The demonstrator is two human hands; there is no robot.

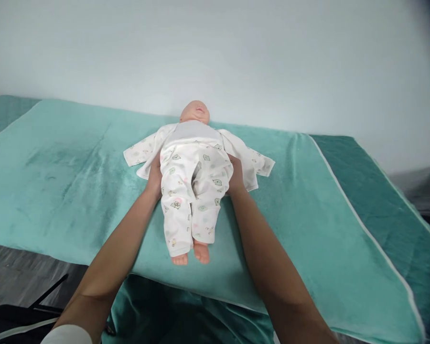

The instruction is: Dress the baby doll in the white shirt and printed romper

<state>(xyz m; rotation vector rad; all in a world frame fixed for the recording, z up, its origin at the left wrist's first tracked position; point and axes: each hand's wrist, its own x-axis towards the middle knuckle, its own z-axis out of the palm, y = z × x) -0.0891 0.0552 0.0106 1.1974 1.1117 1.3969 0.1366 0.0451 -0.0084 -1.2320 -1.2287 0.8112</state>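
Observation:
A baby doll (pixel 196 112) lies on its back with its head toward the wall and its feet (pixel 201 252) toward me. White trousers with small printed pictures (pixel 177 186) cover its legs up to a grey waistband (pixel 195 131). Its white printed jacket is spread out beneath it, with a left-side sleeve (pixel 143 150) and a right-side sleeve (pixel 261 162) laid outward. My left hand (pixel 155 173) grips the doll at the left hip, and my right hand (pixel 236 173) holds it at the other hip. Fingers of both hands are mostly hidden behind the trousers and body.
The doll rests on a padded bed with a turquoise velvet cover (pixel 75 191); a darker green panel with pale piping (pixel 372 191) runs along the right. A white wall (pixel 215 57) stands behind. Grey floor (pixel 7 272) and a dark object with a cable (pixel 17 329) show at lower left.

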